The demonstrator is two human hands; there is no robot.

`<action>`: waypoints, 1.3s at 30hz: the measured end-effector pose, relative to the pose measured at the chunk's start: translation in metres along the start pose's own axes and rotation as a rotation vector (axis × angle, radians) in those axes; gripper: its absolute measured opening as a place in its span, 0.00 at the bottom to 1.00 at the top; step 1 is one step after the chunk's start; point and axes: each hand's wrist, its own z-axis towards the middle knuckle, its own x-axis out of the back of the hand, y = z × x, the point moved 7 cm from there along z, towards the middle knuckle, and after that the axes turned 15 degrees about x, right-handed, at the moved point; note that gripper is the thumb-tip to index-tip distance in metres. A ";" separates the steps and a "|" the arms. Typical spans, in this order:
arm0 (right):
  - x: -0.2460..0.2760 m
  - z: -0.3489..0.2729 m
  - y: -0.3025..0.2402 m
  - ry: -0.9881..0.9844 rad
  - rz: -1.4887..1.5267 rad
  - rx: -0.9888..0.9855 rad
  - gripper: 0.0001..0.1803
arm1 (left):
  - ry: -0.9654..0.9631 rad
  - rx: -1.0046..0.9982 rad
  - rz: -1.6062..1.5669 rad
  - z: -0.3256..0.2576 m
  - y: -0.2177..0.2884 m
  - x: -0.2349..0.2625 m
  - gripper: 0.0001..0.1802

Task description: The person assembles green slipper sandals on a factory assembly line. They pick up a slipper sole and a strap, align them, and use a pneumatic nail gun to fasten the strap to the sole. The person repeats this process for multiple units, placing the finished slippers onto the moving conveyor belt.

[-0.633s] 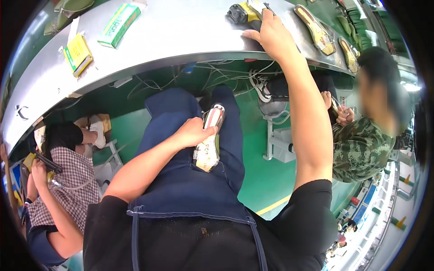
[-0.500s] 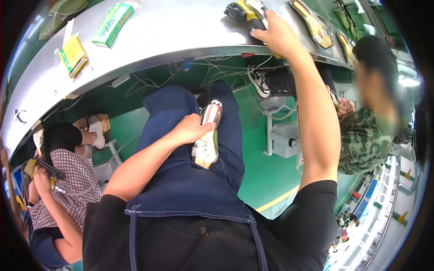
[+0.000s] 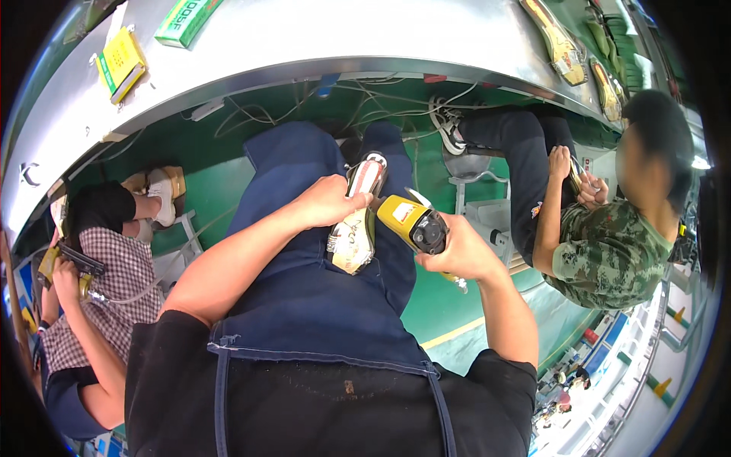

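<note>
Shoe form (image 3: 352, 245), one, slender, gold-toned at its lower end with dark markings, red-and-white striped at its upper end; located at centre of the frame, lengthwise over the lap, tilted slightly right at the top. Left hand (image 3: 335, 202): entering from lower left, grip pressed together around the middle of the shoe form, thumb across its upturned face. Right hand (image 3: 459, 247): entering from lower right, grip closed about a yellow-and-black hand tool (image 3: 403, 216), fingers partly hidden behind it. Tool nose: directed leftward, just beside the left thumb; contact with the shoe form, cannot tell. Beneath: navy apron (image 3: 304, 316), pale stitching along its hem. Bench (image 3: 343, 34), smooth, pale grey, curved across the top of the frame. On it, upper left: green-and-white box (image 3: 183, 21), cut by the top edge; yellow box (image 3: 122, 65), near it, apart. Upper right: two further shoe forms (image 3: 560, 47), side by side, apart. Below the bench edge: pale cables (image 3: 259, 122), loose, over green floor (image 3: 438, 308). Right side: seated co-worker in camouflage shirt (image 3: 601, 263). Left side: second co-worker in checked garment (image 3: 118, 278), with similar yellow-and-black tool (image 3: 82, 260) in hand.
</note>
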 end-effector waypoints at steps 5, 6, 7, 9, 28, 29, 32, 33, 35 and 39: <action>-0.004 0.006 -0.003 -0.048 -0.010 0.009 0.20 | -0.002 -0.003 -0.002 0.002 -0.004 0.002 0.38; -0.005 0.007 -0.001 -0.044 -0.022 0.025 0.20 | 0.005 -0.027 -0.024 0.007 -0.007 0.000 0.39; -0.005 0.008 -0.002 -0.040 -0.033 0.041 0.19 | 0.011 -0.050 -0.046 0.010 -0.009 -0.002 0.40; -0.005 0.008 -0.009 -0.059 -0.048 0.015 0.19 | 0.013 -0.071 -0.067 0.016 -0.017 -0.006 0.41; 0.116 0.035 -0.167 0.456 -0.780 0.458 0.24 | 0.070 -0.236 -0.206 -0.012 -0.030 -0.020 0.33; 0.125 0.048 -0.176 0.521 -0.875 0.539 0.26 | 0.141 -0.317 -0.284 -0.019 -0.029 -0.024 0.36; 0.140 0.101 -0.191 0.567 -1.267 0.428 0.27 | 0.140 -0.373 -0.351 -0.028 -0.031 -0.024 0.49; 0.141 0.115 -0.192 0.560 -1.369 0.454 0.26 | 0.140 -0.379 -0.347 -0.035 -0.029 -0.022 0.48; 0.133 0.136 -0.192 0.528 -1.571 0.512 0.24 | 0.171 -0.403 -0.323 -0.039 -0.031 -0.023 0.48; 0.100 0.118 -0.209 0.591 -1.711 0.736 0.15 | 0.186 -0.377 -0.341 -0.042 -0.034 -0.021 0.45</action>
